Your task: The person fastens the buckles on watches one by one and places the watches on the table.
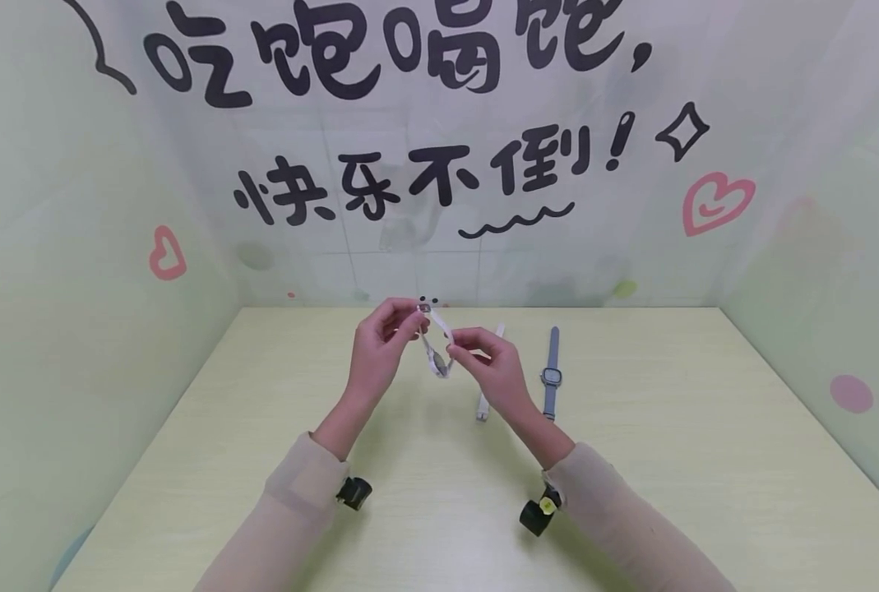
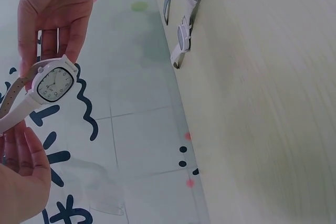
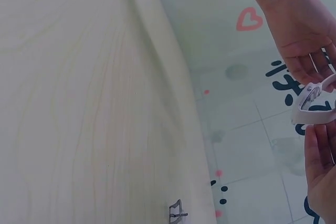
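Note:
A white wristwatch (image 1: pixel 439 362) with a roundish dial and a looped strap is held up between both hands, above the back part of the table. My left hand (image 1: pixel 378 349) pinches the strap near its buckle end, at the top of the loop. With thumb and fingers my right hand (image 1: pixel 497 368) grips the other side of the strap, beside the case. The left wrist view shows the white watch's dial (image 2: pixel 55 84) face on. Partly hidden behind the right hand, a second white watch (image 2: pixel 184 36) lies on the table.
A blue-grey watch (image 1: pixel 551 376) lies on the pale wood table (image 1: pixel 439 526), right of the right hand. Behind the table's back edge hangs a printed curtain (image 1: pixel 409 263) with black characters. Light curtain walls stand at both sides. Each sleeve cuff has a small black camera (image 1: pixel 354 492).

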A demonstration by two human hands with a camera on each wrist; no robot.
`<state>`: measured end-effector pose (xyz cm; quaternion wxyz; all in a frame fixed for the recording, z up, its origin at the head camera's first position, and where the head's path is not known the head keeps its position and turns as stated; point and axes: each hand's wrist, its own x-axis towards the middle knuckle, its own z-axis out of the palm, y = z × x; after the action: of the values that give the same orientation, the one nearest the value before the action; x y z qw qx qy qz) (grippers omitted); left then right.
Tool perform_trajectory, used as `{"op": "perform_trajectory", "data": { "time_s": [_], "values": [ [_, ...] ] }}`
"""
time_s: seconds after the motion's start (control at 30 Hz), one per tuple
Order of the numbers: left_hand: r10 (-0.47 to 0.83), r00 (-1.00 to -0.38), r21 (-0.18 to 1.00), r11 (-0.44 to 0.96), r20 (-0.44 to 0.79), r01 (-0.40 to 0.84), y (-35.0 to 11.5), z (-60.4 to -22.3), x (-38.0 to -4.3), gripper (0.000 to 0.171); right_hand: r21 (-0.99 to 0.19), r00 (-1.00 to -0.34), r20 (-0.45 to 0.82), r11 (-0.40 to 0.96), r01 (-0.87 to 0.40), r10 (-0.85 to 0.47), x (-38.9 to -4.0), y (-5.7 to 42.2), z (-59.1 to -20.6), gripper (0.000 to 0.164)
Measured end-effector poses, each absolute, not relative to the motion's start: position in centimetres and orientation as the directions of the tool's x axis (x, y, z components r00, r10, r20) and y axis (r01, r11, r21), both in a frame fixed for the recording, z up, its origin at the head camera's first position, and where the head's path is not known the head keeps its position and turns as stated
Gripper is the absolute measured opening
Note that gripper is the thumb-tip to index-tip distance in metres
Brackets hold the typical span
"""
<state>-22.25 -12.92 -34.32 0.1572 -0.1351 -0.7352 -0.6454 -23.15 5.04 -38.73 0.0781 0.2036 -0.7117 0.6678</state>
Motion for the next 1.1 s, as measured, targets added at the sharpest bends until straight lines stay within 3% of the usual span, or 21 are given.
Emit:
{"op": "perform_trajectory", "data": {
  "time_s": [1.1],
  "values": [
    [0.044,-0.929,0.907,0.205,0.367,0.368,-12.9,-35.02,-21.9,0.025,-0.912,-0.896,0.389,0.047,-0.407,-0.213,-22.77,5.14,-38.85,0.024]
  ]
}}
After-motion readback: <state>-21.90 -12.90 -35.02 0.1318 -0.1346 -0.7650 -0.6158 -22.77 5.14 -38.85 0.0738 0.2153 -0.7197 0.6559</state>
